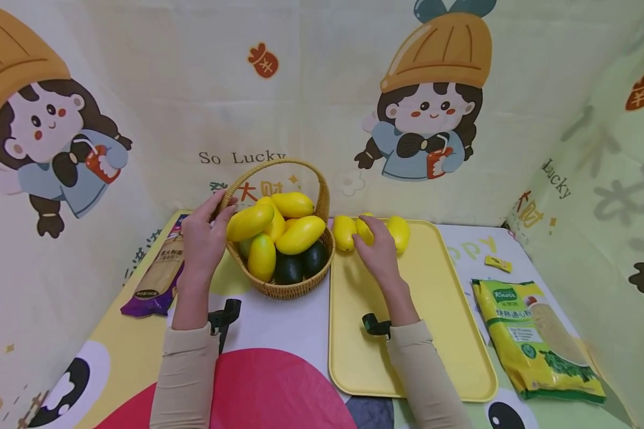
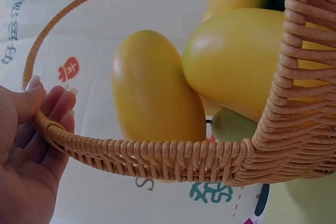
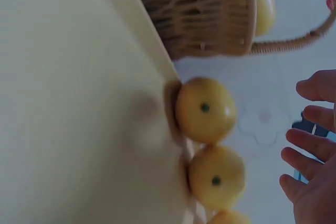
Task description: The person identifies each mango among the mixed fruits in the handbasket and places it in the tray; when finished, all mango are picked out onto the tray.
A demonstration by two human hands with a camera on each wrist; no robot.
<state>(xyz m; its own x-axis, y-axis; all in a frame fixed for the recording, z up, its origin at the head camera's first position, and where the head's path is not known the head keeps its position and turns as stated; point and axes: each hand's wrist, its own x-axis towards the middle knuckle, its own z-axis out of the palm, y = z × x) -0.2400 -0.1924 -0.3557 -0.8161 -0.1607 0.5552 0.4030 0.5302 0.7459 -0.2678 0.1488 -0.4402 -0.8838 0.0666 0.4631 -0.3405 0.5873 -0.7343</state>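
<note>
My left hand (image 1: pixel 200 244) holds the handle of a wicker basket (image 1: pixel 295 291), with the thumb on one side and the fingers behind it in the left wrist view. Several yellow mangoes (image 2: pixel 155 85) fill the basket, above dark avocados (image 1: pixel 288 269) and partly hidden green fruit (image 2: pixel 233 125). Along the far edge of a yellow tray (image 1: pixel 418 333) lie three yellow mangoes (image 1: pixel 344 233). Over the middle one is my right hand (image 1: pixel 381 253), its fingers loosely spread and holding nothing. The right wrist view shows those fingertips (image 3: pixel 295 136) apart from the mangoes.
A purple-ended noodle packet (image 1: pixel 158 268) lies left of the basket. Right of the tray are a yellow-green Knorr bag (image 1: pixel 536 339) and a small yellow packet (image 1: pixel 498 264). A printed cloth backdrop (image 1: pixel 322 113) rises close behind the basket and tray.
</note>
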